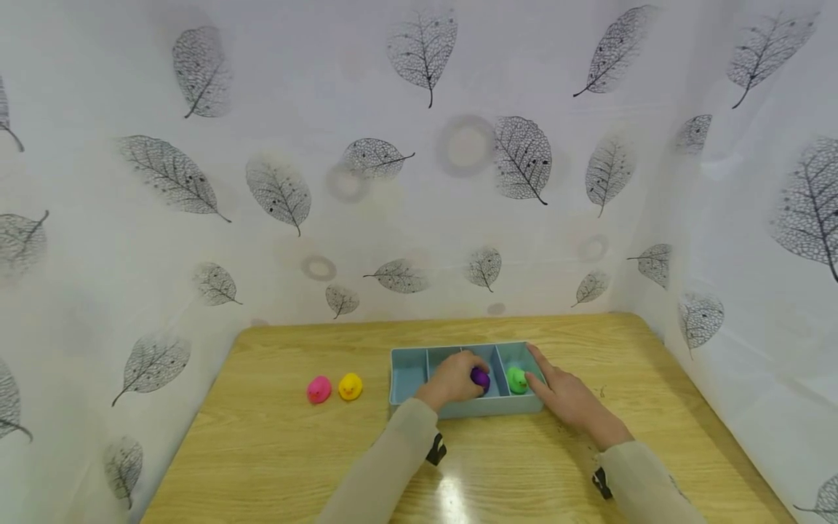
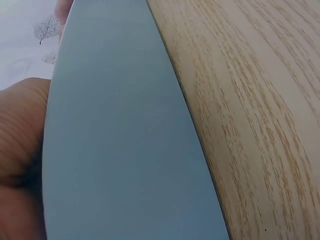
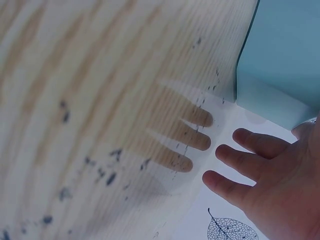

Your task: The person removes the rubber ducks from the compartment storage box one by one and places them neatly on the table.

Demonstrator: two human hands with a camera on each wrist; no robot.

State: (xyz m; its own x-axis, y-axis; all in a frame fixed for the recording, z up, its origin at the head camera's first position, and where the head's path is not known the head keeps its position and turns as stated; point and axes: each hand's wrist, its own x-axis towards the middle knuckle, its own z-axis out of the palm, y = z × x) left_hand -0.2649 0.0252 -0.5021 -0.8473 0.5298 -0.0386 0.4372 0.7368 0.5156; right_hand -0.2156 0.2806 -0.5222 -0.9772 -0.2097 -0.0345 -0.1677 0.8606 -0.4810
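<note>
A person's left hand (image 1: 453, 380) grasps a small rounded purple toy (image 1: 481, 380) at the rectangular, four-compartment blue-grey tray (image 1: 471, 409); the right hand (image 1: 571, 397), fingers outstretched, flanks its three-o'clock end, near a green toy duck (image 1: 516, 380). A pink toy duck (image 1: 318, 390) and yellow toy duck (image 1: 350, 387) sit toward nine o'clock.

Blue-grey tray (image 1: 487, 407) — green duck (image 1: 516, 381), rightmost compartment; purple toy (image 1: 481, 379) — next left.

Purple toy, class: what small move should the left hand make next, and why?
The left hand should probably release the purple toy: it appears to sit in the box, one compartment left of the green duck.
</note>
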